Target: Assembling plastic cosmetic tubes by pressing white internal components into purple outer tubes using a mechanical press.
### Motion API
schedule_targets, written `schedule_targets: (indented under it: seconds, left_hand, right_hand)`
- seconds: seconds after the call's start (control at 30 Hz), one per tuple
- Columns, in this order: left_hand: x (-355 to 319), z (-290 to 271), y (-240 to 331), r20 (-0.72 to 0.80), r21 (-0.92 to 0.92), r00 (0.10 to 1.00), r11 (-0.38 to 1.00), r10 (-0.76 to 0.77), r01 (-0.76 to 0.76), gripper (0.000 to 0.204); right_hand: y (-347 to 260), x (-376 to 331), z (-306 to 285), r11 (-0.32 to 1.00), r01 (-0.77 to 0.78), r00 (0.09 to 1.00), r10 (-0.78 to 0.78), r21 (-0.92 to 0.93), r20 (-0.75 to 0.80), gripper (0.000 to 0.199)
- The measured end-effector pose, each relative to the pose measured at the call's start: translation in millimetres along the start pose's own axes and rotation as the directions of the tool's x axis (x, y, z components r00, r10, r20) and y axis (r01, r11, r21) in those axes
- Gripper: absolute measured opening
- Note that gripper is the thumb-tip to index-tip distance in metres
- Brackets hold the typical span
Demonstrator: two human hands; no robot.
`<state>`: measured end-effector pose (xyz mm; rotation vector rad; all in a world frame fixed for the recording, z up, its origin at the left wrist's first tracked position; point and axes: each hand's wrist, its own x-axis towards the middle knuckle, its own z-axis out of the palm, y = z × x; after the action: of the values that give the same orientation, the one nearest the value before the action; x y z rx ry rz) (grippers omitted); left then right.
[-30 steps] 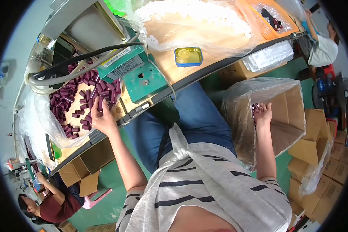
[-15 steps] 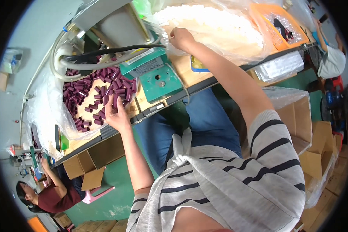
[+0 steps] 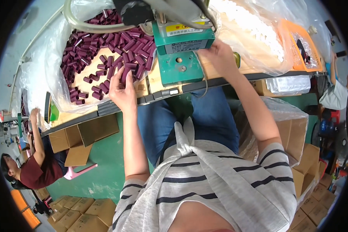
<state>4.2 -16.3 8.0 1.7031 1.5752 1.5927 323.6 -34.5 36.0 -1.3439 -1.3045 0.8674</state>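
My left hand [image 3: 123,92] is closed around a short purple tube [image 3: 124,74], thumb and fingers on either side, at the near edge of the pile of purple tubes [image 3: 98,42]. Beside the green press machine [image 3: 180,68], at its right, is my right hand [image 3: 222,58]. Its fingers are curled in and a little blurred, and their tips are partly hidden by the machine's upper block. What they hold, if anything, I cannot make out. Past that hand, on the right, lies a heap of small white pieces [image 3: 255,29] on clear plastic sheeting.
An orange basket [image 3: 294,29] with dark items stands at the far right. A grey hose [image 3: 100,28] and cables arch over the bench. Open cardboard boxes [image 3: 79,137] sit under the table edge. Another person [image 3: 34,168] works at the lower left.
My right hand has come from beside the white pieces toward the press, moving nearer to me. My left hand stays at the purple tubes. The whole view has shifted.
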Motion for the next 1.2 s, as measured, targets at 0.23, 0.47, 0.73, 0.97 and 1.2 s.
schedule_targets:
  seconds: [0.23, 0.47, 0.73, 0.97, 1.2]
  left_hand:
    - [-3, -4, -8, -0.012, -0.004, 1.000, 1.000, -0.017, 0.017, 0.025]
    - [-3, -3, -11, -0.019, -0.003, 0.999, 1.000, -0.028, 0.028, 0.026]
    - [-3, -2, -9, -0.020, -0.017, 1.000, 1.000, -0.005, 0.005, 0.027]
    - [-3, -4, -7, -0.010, -0.015, 1.000, 1.000, -0.018, 0.018, 0.027]
    - [-3, -4, -6, -0.006, -0.015, 1.000, 1.000, -0.022, 0.022, 0.027]
  right_hand:
    - [-20, -30, 25, 0.983, 0.152, 0.959, -0.122, -0.101, 0.257, 0.024]
    - [-11, -29, 33, 0.970, 0.202, 0.944, -0.156, -0.133, 0.292, 0.020]
    - [-10, -12, 28, 0.962, 0.260, 0.870, -0.193, -0.088, 0.454, 0.019]
    - [-21, -5, 21, 0.915, 0.346, 0.802, -0.174, -0.209, 0.571, 0.026]
    - [-21, -15, 25, 0.865, 0.397, 0.867, -0.244, -0.306, 0.435, 0.032]
